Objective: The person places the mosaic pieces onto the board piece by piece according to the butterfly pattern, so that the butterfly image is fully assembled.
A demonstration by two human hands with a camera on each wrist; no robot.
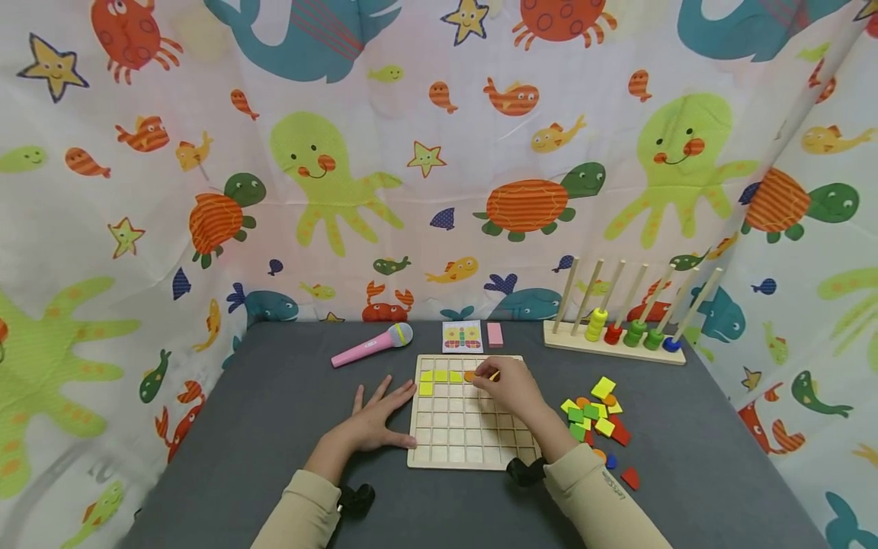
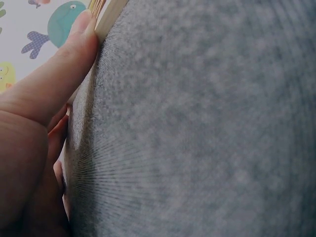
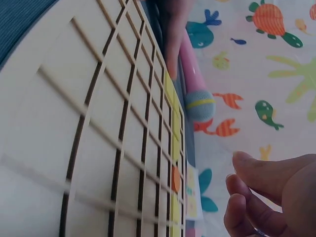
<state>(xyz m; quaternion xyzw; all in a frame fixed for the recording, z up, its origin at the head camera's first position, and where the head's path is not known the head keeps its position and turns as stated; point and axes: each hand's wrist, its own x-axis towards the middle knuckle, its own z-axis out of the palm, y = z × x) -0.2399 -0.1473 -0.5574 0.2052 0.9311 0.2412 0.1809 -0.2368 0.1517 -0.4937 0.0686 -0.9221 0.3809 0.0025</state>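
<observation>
My left hand (image 1: 373, 419) is spread at the left side of a wooden grid board (image 1: 449, 435), its thumb (image 2: 79, 44) and fingertips against the edge. Over the board's far right part is my right hand (image 1: 511, 387), fingers loosely bent; in the right wrist view thumb and fingertips stand off the board with nothing seen between them. Yellow square tiles (image 1: 441, 376) and an orange disc (image 3: 176, 178) lie in the far row. One more yellow tile (image 1: 426, 389) sits in the second row at left. Another yellow tile (image 1: 495, 375) partly shows beneath the right hand.
Loose coloured pieces (image 1: 593, 412) are scattered to the board's right. Behind the board lie a picture card (image 1: 463, 336), a pink block (image 1: 495, 335) and a pink toy microphone (image 1: 370, 345). A peg stand (image 1: 613, 347) with coloured rings is at back right, before a patterned curtain (image 1: 425, 229).
</observation>
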